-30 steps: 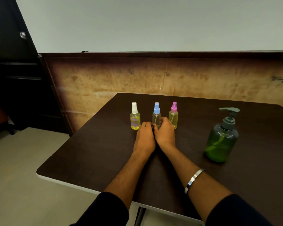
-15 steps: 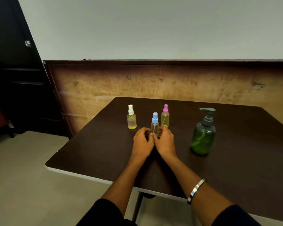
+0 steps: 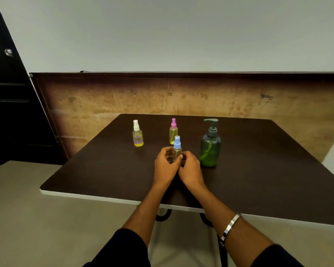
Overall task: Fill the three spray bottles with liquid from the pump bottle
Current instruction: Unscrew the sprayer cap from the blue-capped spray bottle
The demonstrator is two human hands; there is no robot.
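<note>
On the dark desk point(image 3: 258, 170), both hands hold the blue-capped spray bottle point(image 3: 177, 148) upright near the middle.

Left hand point(image 3: 165, 166) and right hand point(image 3: 190, 168) meet around the lower body of that bottle, each grip curled on it, fingers wrapped round the clear sides with the blue cap standing free above them; whether its base touches the desk cannot be told. Just behind it, farther off, stands the pink-capped spray bottle point(image 3: 173, 132) with yellowish liquid, and well to the left, apart from the rest, the white-capped spray bottle point(image 3: 137, 134), also yellowish. Right of the hands, close by but not touching, stands the green pump bottle point(image 3: 210, 149), its grey pump head pointing left. A metal bangle point(image 3: 230, 226) circles the right wrist, and dark sleeves point(image 3: 123, 249) cover both forearms at the near edge.
</note>
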